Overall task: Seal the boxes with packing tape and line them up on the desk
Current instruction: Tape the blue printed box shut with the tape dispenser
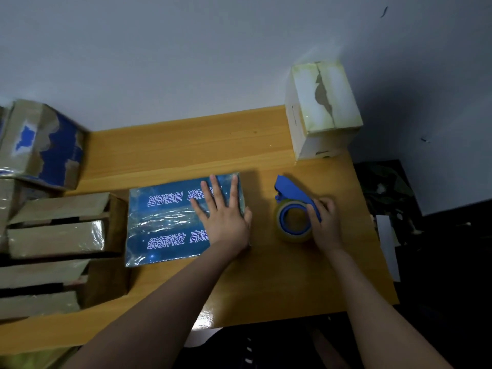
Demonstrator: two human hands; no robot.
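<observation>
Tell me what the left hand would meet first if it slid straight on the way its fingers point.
The left hand lies flat on the blue box, fingers near its far edge. Beyond is bare desk, so it would probably meet the wall first. The white box stands to the right.

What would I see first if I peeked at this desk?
Probably the shiny blue box in the middle of the desk, with the left hand pressed flat on it. Right beside it, the right hand grips a blue tape dispenser, and a white box stands at the far corner.
</observation>
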